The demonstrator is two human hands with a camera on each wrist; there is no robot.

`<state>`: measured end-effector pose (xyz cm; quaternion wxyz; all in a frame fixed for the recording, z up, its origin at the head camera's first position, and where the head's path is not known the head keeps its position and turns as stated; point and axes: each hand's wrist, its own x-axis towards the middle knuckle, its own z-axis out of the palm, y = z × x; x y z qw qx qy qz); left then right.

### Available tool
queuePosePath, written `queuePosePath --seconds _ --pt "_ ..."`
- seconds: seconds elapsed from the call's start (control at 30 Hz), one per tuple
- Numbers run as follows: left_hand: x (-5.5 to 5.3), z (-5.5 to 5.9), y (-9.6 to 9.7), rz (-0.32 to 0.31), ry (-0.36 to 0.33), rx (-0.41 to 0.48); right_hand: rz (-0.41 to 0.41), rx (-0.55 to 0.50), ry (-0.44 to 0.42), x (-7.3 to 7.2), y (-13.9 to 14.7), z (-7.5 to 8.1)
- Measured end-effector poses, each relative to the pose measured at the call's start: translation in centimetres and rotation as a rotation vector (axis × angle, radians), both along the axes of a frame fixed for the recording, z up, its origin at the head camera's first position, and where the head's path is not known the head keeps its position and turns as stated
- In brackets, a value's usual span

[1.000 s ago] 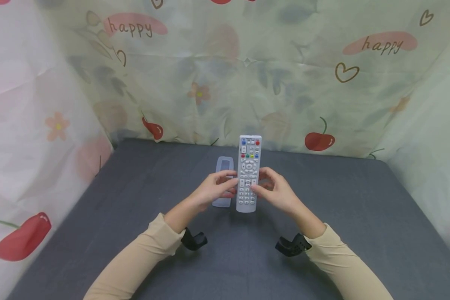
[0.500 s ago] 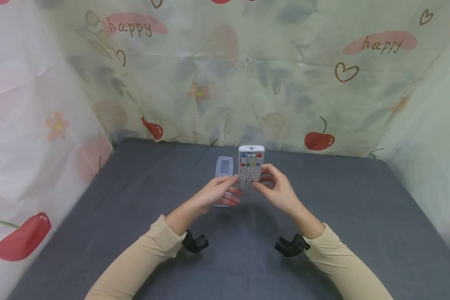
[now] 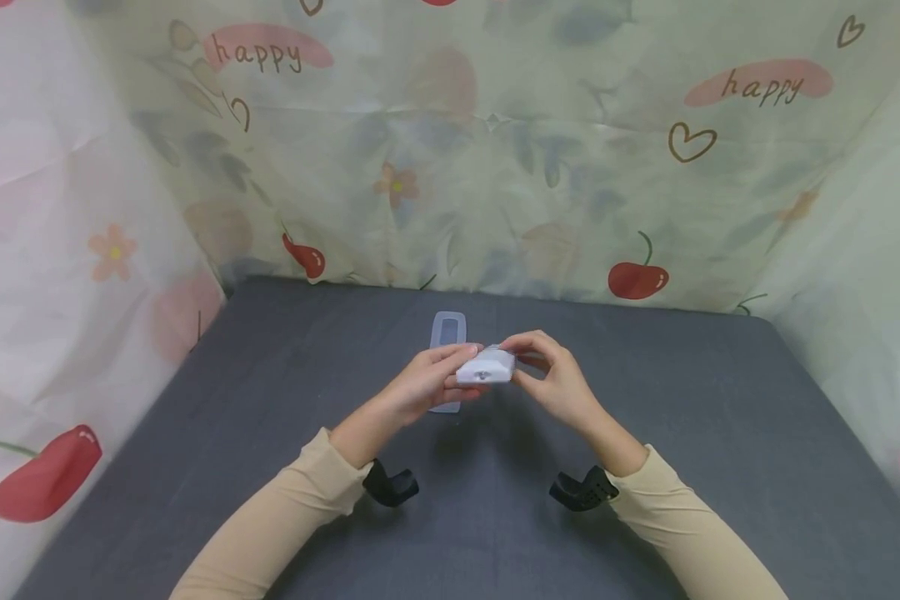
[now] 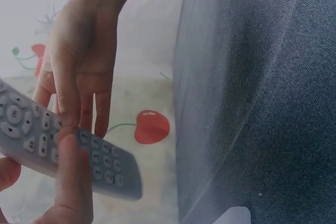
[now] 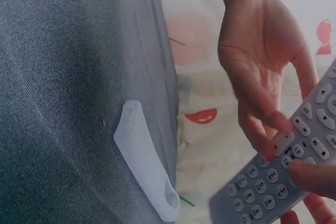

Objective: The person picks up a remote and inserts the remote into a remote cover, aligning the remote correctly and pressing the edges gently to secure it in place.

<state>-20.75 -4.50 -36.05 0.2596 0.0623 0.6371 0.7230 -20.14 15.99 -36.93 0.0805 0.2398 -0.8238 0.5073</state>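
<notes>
In the head view a grey-white remote control hangs between both hands over the table, one short end facing me. Its buttons face down; both wrist views show the keypad. My left hand grips its left side, thumb on top and fingers lower. On the other side my right hand pinches it between thumb and fingers. In the right wrist view, right fingertips lie on the keys of the remote control. A translucent remote sleeve lies on the table behind my left hand, its middle hidden.
The dark grey cloth-covered table extends around both arms. A patterned curtain rises at its back edge, with more fabric at both sides. Black wrist camera mounts stick out inward below the wrists.
The remote control has tipped from upright with its keys facing me to lying nearly flat, end towards me and keys down. My left hand's fingers opened beside it, then closed on it.
</notes>
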Motion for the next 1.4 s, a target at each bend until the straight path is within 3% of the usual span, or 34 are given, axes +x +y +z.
queuePosePath --seconds 0.27,0.57,0.8,1.0,1.4 --pt "-0.1 0.0 -0.2 0.033 0.029 0.001 -0.057 -0.025 0.016 -0.1 -0.2 -0.1" --pt "-0.1 -0.2 0.0 0.098 0.086 -0.018 -0.061 -0.103 -0.151 0.1 -0.3 -0.1" --pt "-0.1 -1.0 -0.3 0.092 0.175 -0.031 -0.013 -0.137 -0.293 0.0 -0.3 0.1" --pt "-0.1 -1.0 -0.2 0.093 0.194 -0.061 -0.019 -0.162 -0.400 -0.2 -0.4 0.3" --pt "-0.3 -1.3 -0.2 0.077 0.209 -0.080 -0.004 -0.111 -0.468 -0.3 -0.3 0.4"
